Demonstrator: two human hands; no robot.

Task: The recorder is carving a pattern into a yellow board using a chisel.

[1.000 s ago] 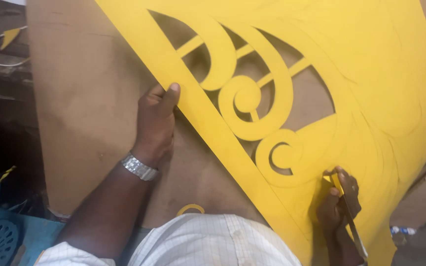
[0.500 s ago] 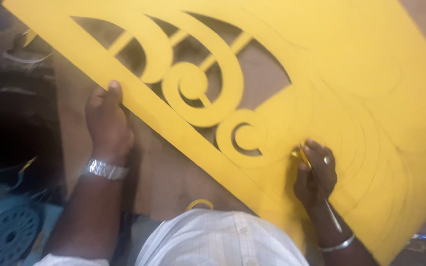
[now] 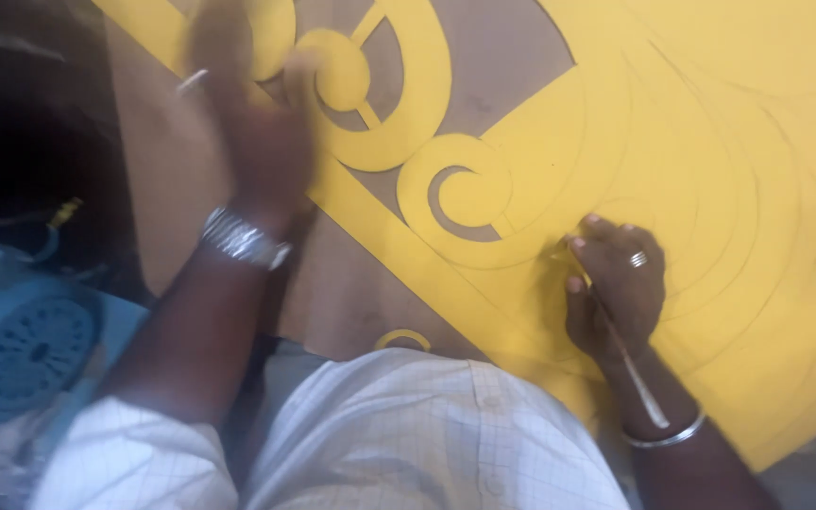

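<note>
A right hand (image 3: 619,288) grips a thin blade (image 3: 627,357) at four o'clock on a yellow sheet (image 3: 710,142), tip on a pencilled curve. The left hand (image 3: 262,142), blurred at ten o'clock, lies on the sheet's cut edge, seemingly steadying it; its spread is unclear.

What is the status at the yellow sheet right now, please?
Left hand blurred, on yellow sheet. Right hand grips thin blade tool, tip on sheet. Nothing blocking.

matt yellow board (image 3: 710,142) with smooth cut scrolls lies on dull brown wooden sheet (image 3: 181,189); shiny metal watch band (image 3: 241,239), bangle (image 3: 668,437); checked cotton shirt (image 3: 408,434).
</note>
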